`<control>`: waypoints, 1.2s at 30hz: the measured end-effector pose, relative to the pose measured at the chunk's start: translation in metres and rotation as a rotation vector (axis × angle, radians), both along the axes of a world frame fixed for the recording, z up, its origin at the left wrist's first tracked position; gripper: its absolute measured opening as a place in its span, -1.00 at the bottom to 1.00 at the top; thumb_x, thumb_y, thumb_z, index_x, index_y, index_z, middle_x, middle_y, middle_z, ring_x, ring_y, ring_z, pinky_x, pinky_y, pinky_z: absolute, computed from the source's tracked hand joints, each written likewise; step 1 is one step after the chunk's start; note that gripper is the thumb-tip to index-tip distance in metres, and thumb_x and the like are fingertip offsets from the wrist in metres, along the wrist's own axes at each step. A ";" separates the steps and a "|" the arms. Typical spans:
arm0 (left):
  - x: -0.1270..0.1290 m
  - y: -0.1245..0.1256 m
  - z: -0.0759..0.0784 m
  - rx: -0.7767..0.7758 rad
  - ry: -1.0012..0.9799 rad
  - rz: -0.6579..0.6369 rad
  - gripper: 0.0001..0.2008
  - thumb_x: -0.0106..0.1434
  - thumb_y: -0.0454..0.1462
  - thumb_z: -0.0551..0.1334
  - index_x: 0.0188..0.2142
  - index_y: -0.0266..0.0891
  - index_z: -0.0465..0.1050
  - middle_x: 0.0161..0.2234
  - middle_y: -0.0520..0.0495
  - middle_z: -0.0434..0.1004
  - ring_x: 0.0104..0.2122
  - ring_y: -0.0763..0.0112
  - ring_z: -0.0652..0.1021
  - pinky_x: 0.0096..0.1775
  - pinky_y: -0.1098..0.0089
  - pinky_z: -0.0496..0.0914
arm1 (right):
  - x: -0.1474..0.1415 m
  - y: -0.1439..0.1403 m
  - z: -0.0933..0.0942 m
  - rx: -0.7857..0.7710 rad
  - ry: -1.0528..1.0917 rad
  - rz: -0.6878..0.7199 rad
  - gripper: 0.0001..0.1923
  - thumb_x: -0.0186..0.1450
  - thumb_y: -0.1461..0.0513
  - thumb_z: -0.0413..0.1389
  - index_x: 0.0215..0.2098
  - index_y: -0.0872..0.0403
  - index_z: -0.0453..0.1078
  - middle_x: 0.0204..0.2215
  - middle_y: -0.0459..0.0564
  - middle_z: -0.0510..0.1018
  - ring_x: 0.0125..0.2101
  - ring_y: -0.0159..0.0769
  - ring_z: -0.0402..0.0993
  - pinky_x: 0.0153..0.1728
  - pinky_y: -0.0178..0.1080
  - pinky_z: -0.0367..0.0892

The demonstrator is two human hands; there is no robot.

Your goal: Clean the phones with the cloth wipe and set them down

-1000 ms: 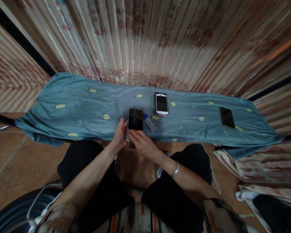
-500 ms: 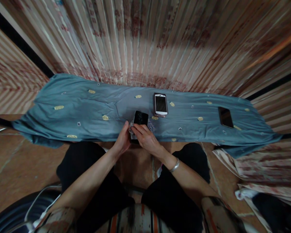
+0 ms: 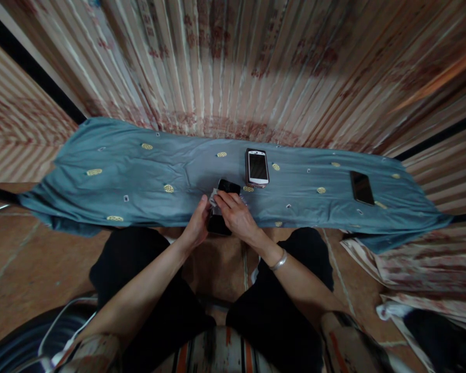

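Observation:
A black smartphone (image 3: 219, 225) lies at the near edge of the cloth, between my hands. My left hand (image 3: 197, 221) grips its left side, with the thumb up along the edge. A crumpled whitish wipe (image 3: 213, 198) is pinched under the fingers of my right hand (image 3: 235, 213), which presses it on the phone's dark face. Part of the phone is hidden under that hand. Something clear and shiny, perhaps plastic wrap (image 3: 243, 199), shows just right of the phone; its kind is unclear.
A blue-green cloth (image 3: 194, 155) with yellow prints covers the narrow table. A white-fronted phone (image 3: 258, 167) rests on a dark one beyond my right hand. Another dark phone (image 3: 361, 187) lies farther right. Striped curtains (image 3: 233, 67) hang behind. A white cable (image 3: 68, 342) is at lower left.
My right hand has slid the wipe slightly up and right over the phone. The phone has shifted a little, with more of its lower end showing.

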State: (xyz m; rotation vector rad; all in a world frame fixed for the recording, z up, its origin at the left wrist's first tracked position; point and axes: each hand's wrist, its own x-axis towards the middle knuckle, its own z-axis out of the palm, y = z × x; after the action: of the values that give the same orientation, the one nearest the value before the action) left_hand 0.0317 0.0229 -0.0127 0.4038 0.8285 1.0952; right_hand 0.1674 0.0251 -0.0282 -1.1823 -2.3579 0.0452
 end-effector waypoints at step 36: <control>-0.007 -0.001 -0.012 0.100 0.231 -0.033 -0.56 0.24 0.06 0.28 -0.25 -0.30 0.66 -0.35 -0.13 0.69 -0.18 0.09 0.64 -0.19 0.31 0.45 | 0.026 0.019 0.006 0.065 0.020 -0.135 -0.57 0.42 0.42 -0.10 0.18 0.26 0.39 0.15 0.28 0.47 0.09 -0.06 0.38 0.21 0.03 0.32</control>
State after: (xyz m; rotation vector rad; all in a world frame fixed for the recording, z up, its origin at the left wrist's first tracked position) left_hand 0.0248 0.0219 -0.0243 0.6347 0.9692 1.0751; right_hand 0.1929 0.0439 -0.0221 -1.2997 -2.2393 -0.0642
